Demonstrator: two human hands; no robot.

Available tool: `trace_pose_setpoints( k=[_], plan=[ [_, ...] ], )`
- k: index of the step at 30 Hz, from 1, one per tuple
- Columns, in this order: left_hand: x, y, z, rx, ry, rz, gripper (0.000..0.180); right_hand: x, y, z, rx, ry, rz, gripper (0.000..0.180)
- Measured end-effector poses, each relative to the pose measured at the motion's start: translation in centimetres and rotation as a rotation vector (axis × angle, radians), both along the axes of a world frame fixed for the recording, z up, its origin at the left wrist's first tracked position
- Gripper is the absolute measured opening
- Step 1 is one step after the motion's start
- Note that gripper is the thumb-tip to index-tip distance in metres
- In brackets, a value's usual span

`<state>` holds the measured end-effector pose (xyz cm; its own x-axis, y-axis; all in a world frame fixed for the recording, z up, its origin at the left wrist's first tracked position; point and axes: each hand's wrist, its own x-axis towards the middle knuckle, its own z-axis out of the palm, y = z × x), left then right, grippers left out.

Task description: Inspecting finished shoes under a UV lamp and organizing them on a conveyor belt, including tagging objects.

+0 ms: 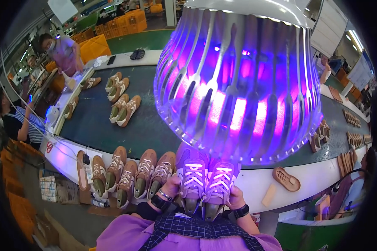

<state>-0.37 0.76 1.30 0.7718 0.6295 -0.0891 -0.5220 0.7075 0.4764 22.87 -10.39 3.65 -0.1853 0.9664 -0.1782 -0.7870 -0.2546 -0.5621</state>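
A pair of laced sneakers stands side by side in front of me, toes away, lit purple by the lamp (234, 108) above them. My left hand (171, 187) grips the outer side of the left sneaker (192, 178); its wrist wears a bracelet and a dark band. On the outer side of the right sneaker (219, 180), my right hand (236, 197) is closed, with a dark watch on the wrist. Olive shoe lasts (211, 210) fill both heel openings. The lamp's ribbed shade hides the space beyond the toes. Fingertips of both hands are mostly hidden behind the shoes.
Several brown sneakers (145, 169) line the white table edge (255, 184) at my left. A shoe sole (286, 179) lies to the right. More sneakers (127, 109) ride the dark conveyor belt (92, 121). Co-workers (65, 54) stand along the far left and right.
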Motion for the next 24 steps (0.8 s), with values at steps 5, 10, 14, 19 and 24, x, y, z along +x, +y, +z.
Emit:
trace_pose_setpoints(
  k=[5,10,14,19,24],
  plan=[
    [1.0,-0.7,1.5,-0.098,0.017,0.063,0.076,1.0,0.3,1.0,-0.016,0.046,0.011,0.063],
    [2.4,0.0,1.9,-0.192,0.068,0.287,0.064,2.3,1.6,0.6,-0.277,0.032,-0.205,0.051],
    [2.6,0.9,1.7,-0.235,0.033,0.400,0.049,2.2,2.8,0.8,-0.007,0.212,-0.422,0.047],
    [2.7,0.2,2.0,-0.255,0.085,0.500,0.038,1.7,2.6,1.2,-0.125,0.131,-0.549,0.048],
    [3.4,-0.5,1.5,-0.298,0.160,0.549,0.037,0.9,1.7,0.4,-0.243,0.099,-0.625,0.050]
  ],
)
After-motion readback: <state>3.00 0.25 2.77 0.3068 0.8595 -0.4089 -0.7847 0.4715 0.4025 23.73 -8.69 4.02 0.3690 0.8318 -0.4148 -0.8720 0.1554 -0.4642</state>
